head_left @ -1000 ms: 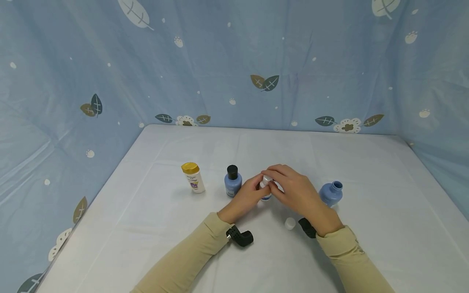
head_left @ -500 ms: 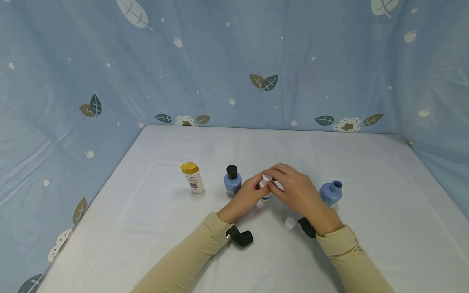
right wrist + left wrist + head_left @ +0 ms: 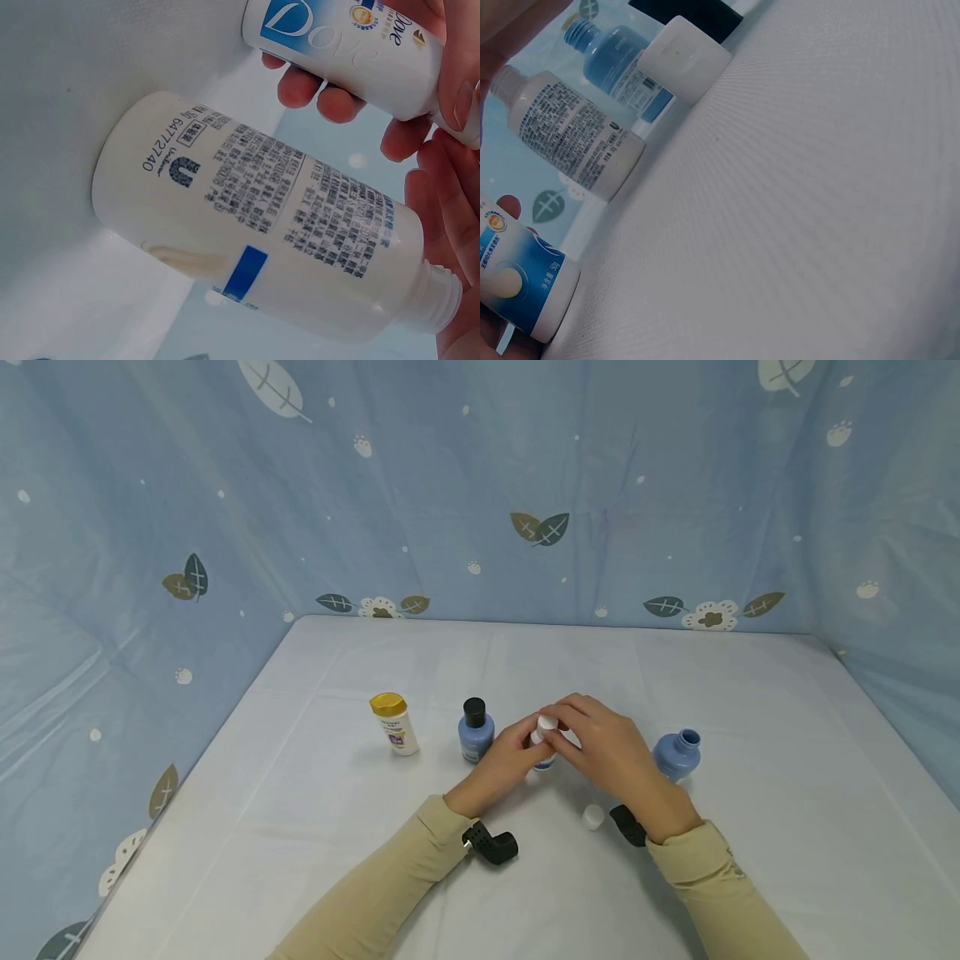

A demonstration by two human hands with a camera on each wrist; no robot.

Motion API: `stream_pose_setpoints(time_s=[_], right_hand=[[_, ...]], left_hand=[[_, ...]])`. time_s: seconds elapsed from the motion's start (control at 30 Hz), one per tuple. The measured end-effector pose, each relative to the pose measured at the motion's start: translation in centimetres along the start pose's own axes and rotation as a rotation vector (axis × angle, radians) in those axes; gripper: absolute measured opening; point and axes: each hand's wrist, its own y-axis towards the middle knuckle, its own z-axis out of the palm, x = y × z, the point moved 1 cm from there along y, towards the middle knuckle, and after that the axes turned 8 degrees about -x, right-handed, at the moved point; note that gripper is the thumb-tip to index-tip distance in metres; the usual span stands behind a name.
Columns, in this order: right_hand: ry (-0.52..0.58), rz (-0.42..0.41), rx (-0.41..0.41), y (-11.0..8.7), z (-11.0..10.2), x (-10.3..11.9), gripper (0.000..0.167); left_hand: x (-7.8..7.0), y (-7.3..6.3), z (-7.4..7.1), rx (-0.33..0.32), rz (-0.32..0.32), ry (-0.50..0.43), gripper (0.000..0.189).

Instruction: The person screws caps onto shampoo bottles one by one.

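My left hand (image 3: 501, 767) grips a small white Dove bottle (image 3: 337, 49) that stands on the table. At its top, my right hand (image 3: 609, 750) pinches the white cap (image 3: 547, 723) between thumb and fingers. Close beside it, in the right wrist view, is a second white bottle (image 3: 255, 217) with a bare threaded neck; in the head view the right hand mostly hides it. A loose white cap (image 3: 593, 817) lies in front of the hands. To the right of the right hand stands a blue bottle (image 3: 677, 756) with an uncovered neck.
A blue bottle with a black cap (image 3: 476, 732) stands just left of the left hand. Farther left is a white bottle with a gold cap (image 3: 395, 724). The white-covered table (image 3: 360, 877) meets a blue leaf-patterned curtain (image 3: 450, 485) at the back and sides.
The right fingers shift slightly about the cap. Both hands keep their place, and the bottles and loose cap stay where they were.
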Motion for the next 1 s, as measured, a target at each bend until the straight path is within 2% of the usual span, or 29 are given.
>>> stream_pose_setpoints(time_s=[0.23, 0.73, 1.0], right_hand=[[-0.026, 0.046, 0.017, 0.03, 0.16, 0.0, 0.026], [-0.05, 0.078, 0.003, 0.05, 0.17, 0.25, 0.026], [-0.074, 0.098, -0.006, 0.04, 0.27, 0.27, 0.027]], left_hand=[[-0.18, -0.09, -0.07, -0.032, -0.024, 0.087, 0.023], [-0.39, -0.04, 0.03, -0.024, -0.01, 0.055, 0.023], [-0.33, 0.0, 0.0, -0.035, -0.013, 0.07, 0.023]])
